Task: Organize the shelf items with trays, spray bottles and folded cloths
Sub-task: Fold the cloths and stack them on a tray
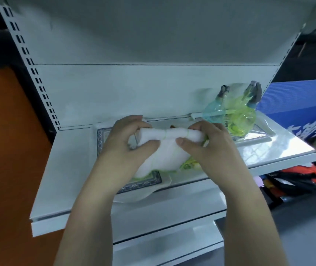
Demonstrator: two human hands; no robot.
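Both forearms come in from the bottom edge, bare, reaching up to the white shelf [72,169]. My left hand [126,139] and right hand [208,143] are both clenched on 1 white cloth [164,148], thumbs on the near side, fingers wrapped over the far edge. Top of the cloth is rolled into a tube spanning between the 2 hands; the rest hangs down toward me in a loose flap. Thin green stitching lines cross the roll.

Under the hands: a rectangular tray [143,182] with a blue patterned border, its near corner showing below the cloth flap and its left edge showing past my left hand. Green-edged fabric [188,165] peeks out beneath the cloth, just below my right wrist; can't tell if it's a second cloth or part of the same one.

Beyond and right of my right hand: second tray [260,134], same border style, holding spray bottles lying tilted against each other. 1 blue spray bottle [213,110], 1 yellow-green spray bottle [239,116], grey trigger heads pointing up toward the back panel. Image is motion-blurred there, so exact bottle count is unclear.

Below the shelf, more white shelf edges near my forearms.
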